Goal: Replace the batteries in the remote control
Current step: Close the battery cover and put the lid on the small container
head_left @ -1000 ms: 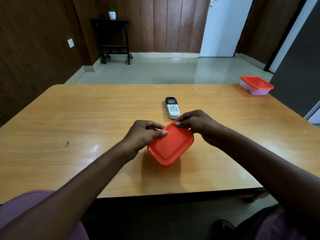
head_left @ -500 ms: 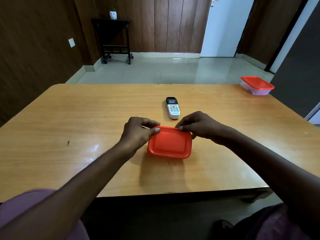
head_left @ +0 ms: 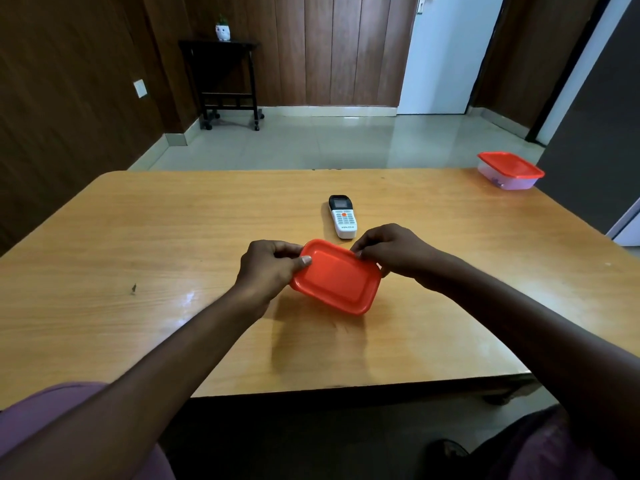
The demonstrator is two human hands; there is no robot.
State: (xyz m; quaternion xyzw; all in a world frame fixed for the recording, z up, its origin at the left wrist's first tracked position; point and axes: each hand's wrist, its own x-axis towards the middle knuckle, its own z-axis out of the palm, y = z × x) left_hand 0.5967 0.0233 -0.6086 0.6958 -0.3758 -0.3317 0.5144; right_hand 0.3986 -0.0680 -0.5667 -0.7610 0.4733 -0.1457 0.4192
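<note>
1. Both hands clamp the red-lidded container (head_left: 337, 277): the left hand (head_left: 268, 268) grips its left end with the thumb lying on the lid, and the right hand (head_left: 393, 251) pinches the far right corner of the lid.
2. Only the red lid shows; the body beneath it is hidden, as are most of the fingers curled under or behind the rim. Whether the box touches the table (head_left: 138, 237) cannot be told.
3. On the table just beyond the hands lies the remote control (head_left: 343, 216), face up, its near end close to the right hand's fingers but apart from them.
4. At the table's far right corner stands a second container (head_left: 509, 170), clear with a red lid.
</note>
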